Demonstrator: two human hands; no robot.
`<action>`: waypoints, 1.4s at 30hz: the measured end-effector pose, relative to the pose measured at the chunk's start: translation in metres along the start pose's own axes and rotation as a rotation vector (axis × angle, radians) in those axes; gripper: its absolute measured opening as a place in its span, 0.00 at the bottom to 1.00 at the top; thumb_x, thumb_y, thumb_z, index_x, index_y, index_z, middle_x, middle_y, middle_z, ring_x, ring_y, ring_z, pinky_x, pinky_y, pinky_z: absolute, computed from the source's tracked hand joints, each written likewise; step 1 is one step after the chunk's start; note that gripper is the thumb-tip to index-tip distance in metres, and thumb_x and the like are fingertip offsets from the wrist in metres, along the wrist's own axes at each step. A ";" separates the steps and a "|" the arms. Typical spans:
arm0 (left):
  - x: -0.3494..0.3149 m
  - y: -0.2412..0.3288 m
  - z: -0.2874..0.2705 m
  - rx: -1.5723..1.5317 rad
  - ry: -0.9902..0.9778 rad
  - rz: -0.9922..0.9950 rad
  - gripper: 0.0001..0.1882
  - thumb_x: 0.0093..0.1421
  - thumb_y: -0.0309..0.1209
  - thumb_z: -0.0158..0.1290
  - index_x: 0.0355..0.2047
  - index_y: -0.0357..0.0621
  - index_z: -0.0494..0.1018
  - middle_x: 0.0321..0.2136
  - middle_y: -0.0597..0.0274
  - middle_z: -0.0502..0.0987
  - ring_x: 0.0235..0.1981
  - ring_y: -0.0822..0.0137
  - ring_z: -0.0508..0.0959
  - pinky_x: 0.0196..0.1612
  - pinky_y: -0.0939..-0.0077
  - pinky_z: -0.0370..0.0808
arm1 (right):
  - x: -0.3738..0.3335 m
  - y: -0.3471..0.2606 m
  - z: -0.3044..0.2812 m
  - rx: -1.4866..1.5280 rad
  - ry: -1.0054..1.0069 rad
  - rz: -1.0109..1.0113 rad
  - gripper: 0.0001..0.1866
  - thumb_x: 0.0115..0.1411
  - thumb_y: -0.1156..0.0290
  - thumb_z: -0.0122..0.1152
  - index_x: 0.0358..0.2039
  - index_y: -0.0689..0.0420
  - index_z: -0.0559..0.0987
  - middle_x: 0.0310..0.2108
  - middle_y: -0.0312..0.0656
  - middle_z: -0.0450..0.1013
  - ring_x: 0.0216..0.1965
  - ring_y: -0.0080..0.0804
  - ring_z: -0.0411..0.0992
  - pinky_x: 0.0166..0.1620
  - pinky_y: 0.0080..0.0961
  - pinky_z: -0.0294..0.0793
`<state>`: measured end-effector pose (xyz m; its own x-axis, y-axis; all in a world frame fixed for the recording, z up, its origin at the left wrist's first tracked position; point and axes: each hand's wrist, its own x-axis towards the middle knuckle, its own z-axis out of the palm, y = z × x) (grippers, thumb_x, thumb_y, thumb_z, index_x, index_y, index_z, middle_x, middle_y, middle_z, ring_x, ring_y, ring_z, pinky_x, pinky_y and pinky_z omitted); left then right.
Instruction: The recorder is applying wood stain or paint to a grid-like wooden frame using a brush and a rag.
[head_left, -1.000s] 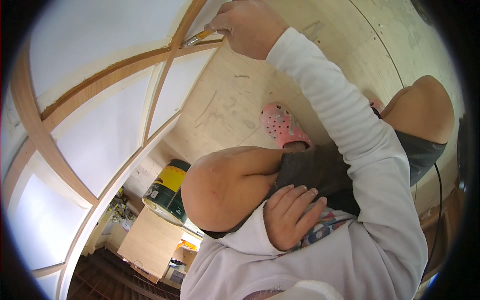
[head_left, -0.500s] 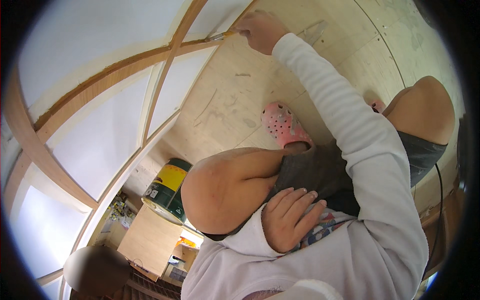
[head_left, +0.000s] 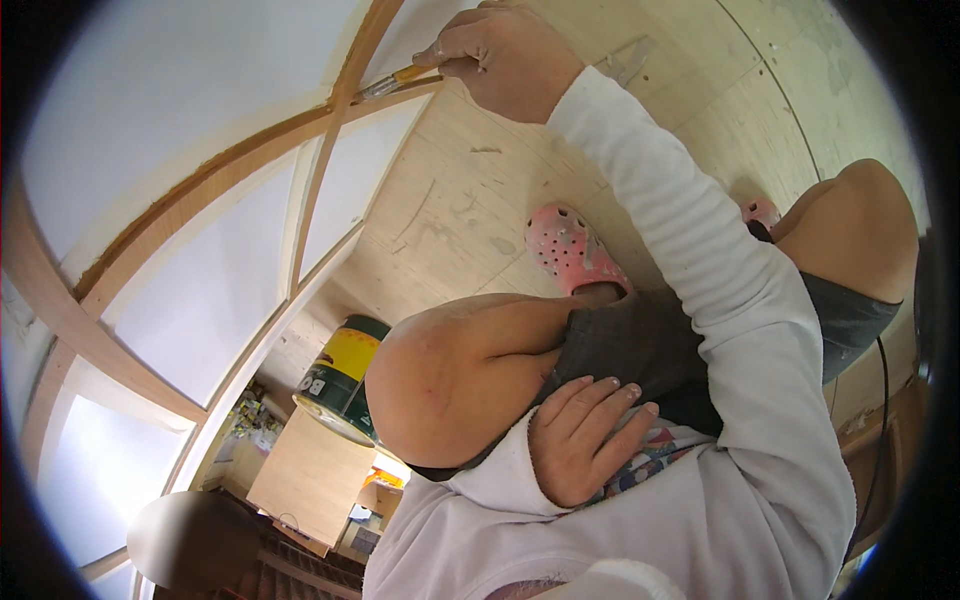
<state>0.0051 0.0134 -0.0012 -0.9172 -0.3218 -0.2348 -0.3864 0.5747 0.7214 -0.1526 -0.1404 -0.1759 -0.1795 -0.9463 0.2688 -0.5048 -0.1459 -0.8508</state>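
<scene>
A slim paintbrush [head_left: 392,82] with a yellowish handle and a metal ferrule is pinched in my right hand [head_left: 515,62]. Its bristle end lies against a brown wooden bar [head_left: 212,180] of a frame, close to where two bars cross. White panels [head_left: 200,265] fill the spaces between the bars, with pale bands along their edges. My left hand [head_left: 582,440] lies on my lap by the hem of my white top, fingers stretched out and holding nothing. Whitish smears mark the fingers of both hands.
A green and yellow drum [head_left: 345,375] stands left of my knee. Below it are a light wooden board [head_left: 310,470] and some clutter. My feet, in pink clogs [head_left: 570,245], are on the stained wooden floor [head_left: 460,190]. A black cable [head_left: 880,440] hangs at the right.
My right hand has moved left, carrying the brush along the bar toward the crossing; more of the brush shows. My left hand has stayed on my lap. The view has shifted slightly.
</scene>
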 end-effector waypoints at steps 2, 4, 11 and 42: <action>0.002 0.000 -0.001 0.002 0.001 -0.002 0.19 0.44 0.35 0.57 0.37 0.40 0.72 0.34 0.53 0.74 0.34 0.59 0.75 0.39 0.67 0.72 | -0.001 0.004 0.003 0.100 -0.025 0.038 0.09 0.49 0.73 0.53 0.31 0.53 0.79 0.30 0.41 0.73 0.34 0.40 0.69 0.38 0.32 0.68; 0.003 0.000 -0.002 0.004 0.004 -0.001 0.19 0.44 0.35 0.57 0.37 0.39 0.72 0.34 0.53 0.74 0.34 0.59 0.75 0.39 0.67 0.72 | -0.004 0.015 0.011 0.196 -0.051 0.075 0.09 0.51 0.75 0.54 0.33 0.55 0.78 0.30 0.41 0.73 0.35 0.39 0.68 0.40 0.31 0.67; 0.004 -0.004 -0.003 -0.026 0.004 -0.028 0.19 0.44 0.34 0.57 0.36 0.39 0.72 0.34 0.52 0.75 0.34 0.59 0.75 0.38 0.67 0.73 | -0.032 0.076 0.051 0.058 -0.036 0.126 0.08 0.51 0.74 0.55 0.33 0.55 0.78 0.30 0.39 0.73 0.34 0.38 0.68 0.39 0.30 0.68; -0.015 -0.001 -0.001 -0.049 0.148 0.027 0.21 0.42 0.35 0.56 0.38 0.39 0.71 0.34 0.52 0.74 0.34 0.57 0.75 0.37 0.65 0.71 | -0.015 0.009 -0.020 -0.630 -0.522 0.620 0.10 0.51 0.72 0.51 0.34 0.55 0.76 0.34 0.47 0.73 0.36 0.45 0.72 0.38 0.37 0.70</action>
<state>0.0190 0.0171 0.0020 -0.9015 -0.4160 -0.1194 -0.3536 0.5487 0.7576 -0.1715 -0.1219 -0.1788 -0.2461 -0.8330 -0.4955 -0.8267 0.4473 -0.3414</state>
